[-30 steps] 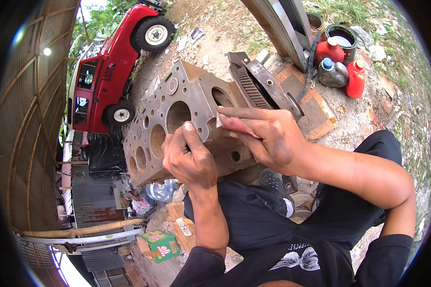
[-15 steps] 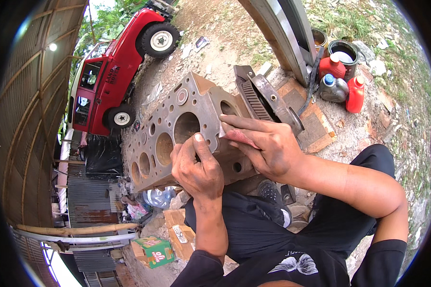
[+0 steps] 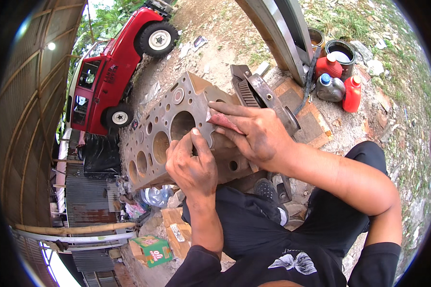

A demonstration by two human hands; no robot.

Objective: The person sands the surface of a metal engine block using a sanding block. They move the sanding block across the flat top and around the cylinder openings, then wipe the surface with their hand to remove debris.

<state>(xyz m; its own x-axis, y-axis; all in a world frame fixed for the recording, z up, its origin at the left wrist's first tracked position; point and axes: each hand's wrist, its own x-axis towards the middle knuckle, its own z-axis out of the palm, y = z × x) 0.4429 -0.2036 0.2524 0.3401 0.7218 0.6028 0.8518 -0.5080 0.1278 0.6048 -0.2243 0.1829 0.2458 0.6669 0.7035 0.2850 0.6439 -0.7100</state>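
A heavy rusty-grey engine block point(image 3: 196, 93) sits in front of me, its flat face of round bores and small holes turned up toward me. My right hand point(image 3: 263, 136) pinches a folded piece of reddish sandpaper point(image 3: 223, 122) and presses it against the block's near right edge. Close beside it, my left hand point(image 3: 192, 165) is closed at the block's near edge, fingers curled and thumb stretched along the face below the largest visible bore. The left fingertips are partly hidden, as is the sandpaper's underside.
A dark ribbed metal part point(image 3: 248, 93) lies behind the block near flattened cardboard point(image 3: 316, 131). To the right stand red bottles point(image 3: 352, 93), a grey jug point(image 3: 330, 87) and open cans point(image 3: 341, 51). A metal post point(image 3: 292, 43) rises beyond. A red vehicle point(image 3: 103, 81) stands far left.
The view has shifted slightly. My right hand and the sandpaper have slid a little left and up along the block's edge. The left hand keeps its place on the block.
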